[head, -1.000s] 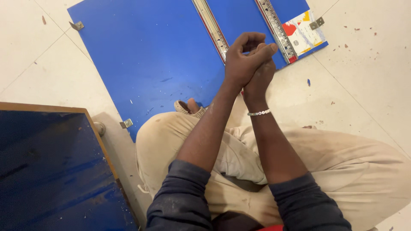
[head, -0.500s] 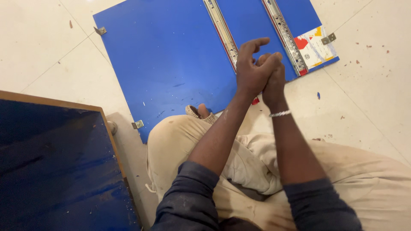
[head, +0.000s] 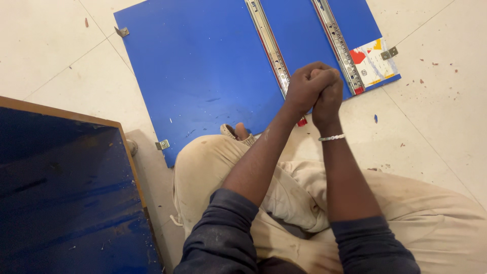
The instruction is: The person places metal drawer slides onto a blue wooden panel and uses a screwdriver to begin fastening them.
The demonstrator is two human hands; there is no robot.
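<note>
I sit cross-legged on a tiled floor. My left hand (head: 303,86) and my right hand (head: 328,99) are clasped together in front of me, fingers interlocked, with nothing visible inside them. A thin silver bracelet (head: 332,137) circles my right wrist. Beneath the hands lies a blue panel (head: 203,71) flat on the floor, carrying two metal drawer slides (head: 268,43) (head: 336,43). The clasped hands hover above the panel's near edge, between the two slides.
Small metal corner brackets (head: 162,144) (head: 389,53) sit at the panel's edges. A colourful sticker (head: 373,63) marks its right corner. A dark blue box with a wooden rim (head: 66,193) stands at my left. My beige trousers (head: 406,213) fill the foreground.
The fingers were partly loose and raised a second ago; now both hands are tightly clasped. The view has shifted, so the panel sits more to the right.
</note>
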